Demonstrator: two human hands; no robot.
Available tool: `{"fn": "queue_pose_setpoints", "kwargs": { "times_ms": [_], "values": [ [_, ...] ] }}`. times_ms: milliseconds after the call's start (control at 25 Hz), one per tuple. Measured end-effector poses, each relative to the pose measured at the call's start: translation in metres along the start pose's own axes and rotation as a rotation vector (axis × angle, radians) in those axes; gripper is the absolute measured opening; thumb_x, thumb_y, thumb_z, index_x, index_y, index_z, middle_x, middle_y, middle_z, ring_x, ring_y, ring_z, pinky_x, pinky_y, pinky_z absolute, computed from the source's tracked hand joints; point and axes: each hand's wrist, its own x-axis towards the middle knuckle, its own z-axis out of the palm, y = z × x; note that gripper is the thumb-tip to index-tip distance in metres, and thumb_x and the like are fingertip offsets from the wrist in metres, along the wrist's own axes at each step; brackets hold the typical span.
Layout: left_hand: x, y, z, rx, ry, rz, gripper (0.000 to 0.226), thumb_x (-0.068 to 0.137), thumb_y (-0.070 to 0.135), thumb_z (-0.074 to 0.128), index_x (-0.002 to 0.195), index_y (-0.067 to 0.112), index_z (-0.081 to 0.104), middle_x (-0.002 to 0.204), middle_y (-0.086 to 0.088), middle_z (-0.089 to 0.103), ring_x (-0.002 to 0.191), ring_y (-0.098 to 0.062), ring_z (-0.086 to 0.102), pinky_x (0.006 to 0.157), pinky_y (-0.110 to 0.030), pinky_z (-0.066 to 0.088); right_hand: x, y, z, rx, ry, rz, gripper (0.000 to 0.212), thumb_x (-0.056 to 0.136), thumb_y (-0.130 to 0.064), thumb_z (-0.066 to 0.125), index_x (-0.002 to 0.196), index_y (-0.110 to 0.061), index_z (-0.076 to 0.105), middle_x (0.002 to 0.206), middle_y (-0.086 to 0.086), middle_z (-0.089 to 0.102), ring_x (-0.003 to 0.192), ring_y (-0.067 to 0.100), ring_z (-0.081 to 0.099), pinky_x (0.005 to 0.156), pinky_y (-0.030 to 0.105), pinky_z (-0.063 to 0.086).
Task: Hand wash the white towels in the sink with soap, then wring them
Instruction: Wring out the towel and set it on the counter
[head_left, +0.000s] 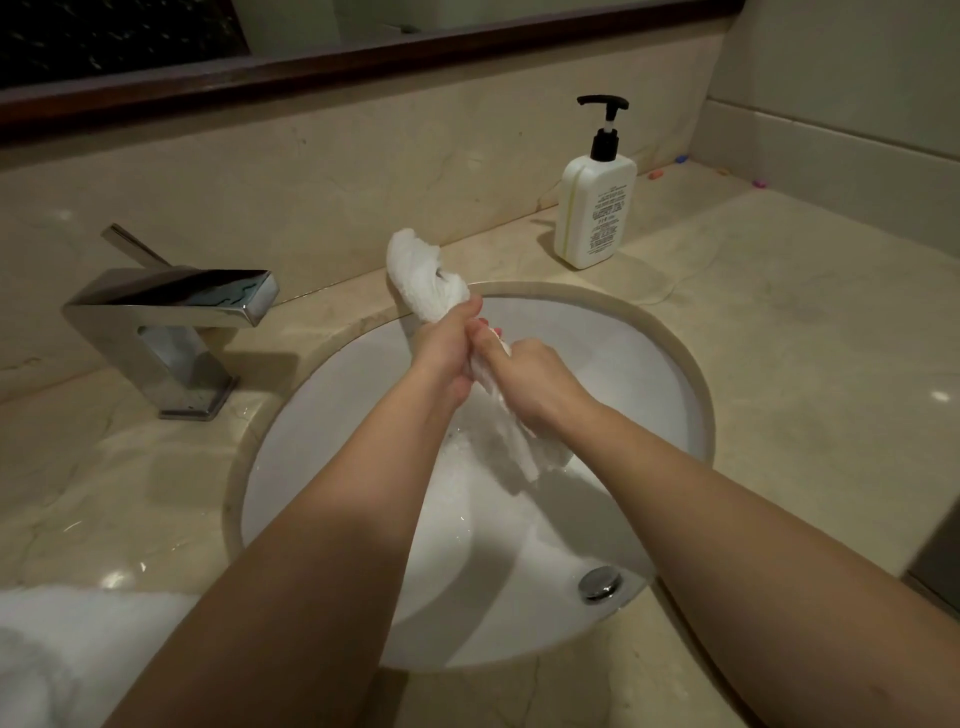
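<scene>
Lying nearest, at the near left corner of the counter, a second white fluffy towel (78, 644), bunched and partly cut off by the frame edge. Reaching across from the near edge toward the middle of the scene, two bare forearms, meeting over the round white undermount sink (649, 374). Gripping the upper part of a twisted white wet towel (426, 270), the left hand (447, 353), fingers curled tightly round the cloth just below its loose bunched end, which is sticking up and to the far left over the sink rim. Clasping the same towel lower down, the right hand (535, 379), fingers wrapped round the roll, touching the left hand where the two meet. Hanging down below the right hand toward the basin, the towel's free tail, held above the white sink wall and not clearly touching it. Sitting at the near side of the bowl, a round chrome drain stopper (600, 583). Standing on the beige marble countertop (805, 338) at the left, an angular chrome faucet (171, 317), spout pointing right toward the sink. Standing at the far right of the sink, well apart from the hands, a white pump bottle with a black dispenser head (595, 202), near the beige backsplash.
</scene>
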Motion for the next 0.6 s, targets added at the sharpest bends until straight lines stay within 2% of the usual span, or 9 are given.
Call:
{"fn": "queue_pose_setpoints", "kwargs": {
  "times_ms": [80, 160, 280, 320, 360, 400, 480, 560, 600],
  "values": [
    [-0.008, 0.004, 0.000, 0.015, -0.048, -0.011, 0.023, 0.097, 0.032, 0.067, 0.092, 0.009, 0.064, 0.066, -0.001, 0.065, 0.061, -0.013, 0.066, 0.063, -0.028, 0.057, 0.000, 0.003, -0.004, 0.217, -0.120, 0.079, 0.065, 0.087, -0.072, 0.054, 0.088, -0.008, 0.067, 0.063, -0.001, 0.064, 0.058, 0.013, 0.062, 0.060, 0.027, 0.044],
    [-0.012, 0.009, -0.007, -0.095, -0.159, -0.045, 0.029, 0.097, 0.033, 0.058, 0.100, 0.005, 0.062, 0.074, -0.006, 0.067, 0.074, -0.019, 0.066, 0.075, -0.032, 0.054, 0.001, 0.005, -0.008, 0.403, -0.188, 0.155, 0.050, 0.086, -0.059, 0.066, 0.100, -0.010, 0.069, 0.063, -0.001, 0.064, 0.059, 0.012, 0.063, 0.061, 0.027, 0.047],
    [-0.011, 0.008, -0.017, -0.345, -0.347, -0.065, 0.058, 0.089, 0.034, 0.056, 0.135, -0.001, 0.052, 0.116, -0.018, 0.067, 0.106, -0.031, 0.065, 0.104, -0.041, 0.044, 0.002, 0.001, -0.018, 0.747, -0.341, 0.218, 0.035, 0.091, -0.046, 0.061, 0.097, -0.011, 0.063, 0.060, 0.001, 0.054, 0.046, 0.010, 0.051, 0.046, 0.021, 0.044],
    [-0.011, 0.004, -0.016, -0.337, -0.370, -0.047, 0.064, 0.091, 0.042, 0.058, 0.139, 0.001, 0.051, 0.123, -0.016, 0.065, 0.112, -0.031, 0.064, 0.112, -0.040, 0.036, 0.000, -0.002, -0.023, 0.846, -0.433, 0.244, 0.036, 0.089, -0.046, 0.058, 0.094, -0.010, 0.060, 0.057, 0.001, 0.054, 0.041, 0.009, 0.048, 0.041, 0.018, 0.041],
    [-0.009, 0.001, -0.014, -0.333, -0.402, -0.026, 0.064, 0.093, 0.054, 0.057, 0.136, 0.006, 0.055, 0.126, -0.013, 0.065, 0.114, -0.030, 0.062, 0.117, -0.042, 0.032, -0.001, -0.004, -0.026, 0.906, -0.526, 0.268, 0.040, 0.087, -0.048, 0.054, 0.091, -0.009, 0.058, 0.053, 0.000, 0.055, 0.036, 0.008, 0.046, 0.039, 0.017, 0.038],
    [-0.007, -0.001, -0.013, -0.339, -0.416, -0.011, 0.064, 0.092, 0.063, 0.054, 0.125, 0.009, 0.062, 0.124, -0.011, 0.065, 0.112, -0.029, 0.060, 0.117, -0.043, 0.033, -0.004, -0.006, -0.027, 0.932, -0.598, 0.283, 0.043, 0.084, -0.051, 0.051, 0.090, -0.008, 0.056, 0.050, 0.000, 0.055, 0.033, 0.008, 0.044, 0.038, 0.016, 0.035],
    [-0.008, -0.001, -0.011, -0.330, -0.438, -0.015, 0.059, 0.093, 0.065, 0.051, 0.102, 0.012, 0.075, 0.112, -0.008, 0.070, 0.104, -0.024, 0.059, 0.101, -0.038, 0.043, -0.008, -0.008, -0.023, 0.927, -0.625, 0.269, 0.047, 0.088, -0.056, 0.051, 0.099, -0.012, 0.059, 0.055, 0.000, 0.057, 0.034, 0.007, 0.045, 0.038, 0.016, 0.035],
    [-0.010, 0.005, -0.012, -0.287, -0.366, -0.057, 0.041, 0.092, 0.049, 0.060, 0.088, 0.011, 0.073, 0.089, -0.005, 0.071, 0.086, -0.020, 0.068, 0.080, -0.036, 0.055, -0.007, -0.007, -0.012, 0.838, -0.478, 0.184, 0.045, 0.093, -0.065, 0.047, 0.114, -0.028, 0.063, 0.071, -0.003, 0.066, 0.045, 0.007, 0.057, 0.043, 0.018, 0.043],
    [-0.010, 0.009, -0.011, -0.246, -0.306, -0.080, 0.033, 0.091, 0.043, 0.064, 0.085, 0.010, 0.068, 0.078, -0.004, 0.067, 0.075, -0.020, 0.068, 0.074, -0.035, 0.057, -0.005, -0.006, -0.005, 0.750, -0.365, 0.143, 0.048, 0.093, -0.069, 0.045, 0.116, -0.032, 0.064, 0.082, -0.004, 0.072, 0.059, 0.008, 0.067, 0.053, 0.020, 0.050]
  ]
}}
